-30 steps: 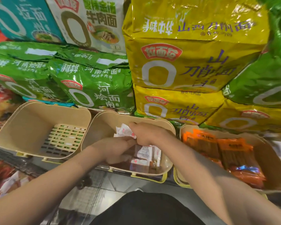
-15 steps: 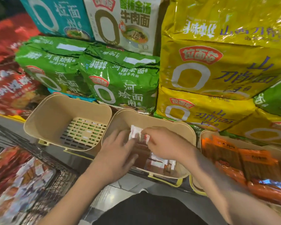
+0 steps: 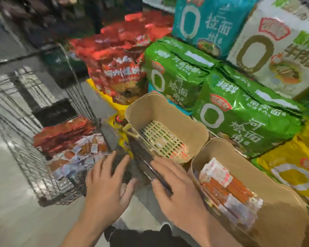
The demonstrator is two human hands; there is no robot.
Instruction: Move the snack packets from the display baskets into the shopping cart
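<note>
A display shelf (image 3: 143, 163) with a dark front edge carries two beige baskets side by side: the left basket (image 3: 191, 129) shows its slotted bottom, the right basket (image 3: 278, 198) holds snack packets (image 3: 227, 189). Behind them lie stacked noodle packs, green (image 3: 239, 111), red (image 3: 118, 68) and yellow (image 3: 292, 168). A wire cart (image 3: 25, 122) stands on the grey floor (image 3: 12, 220) beside the shelf.
</note>
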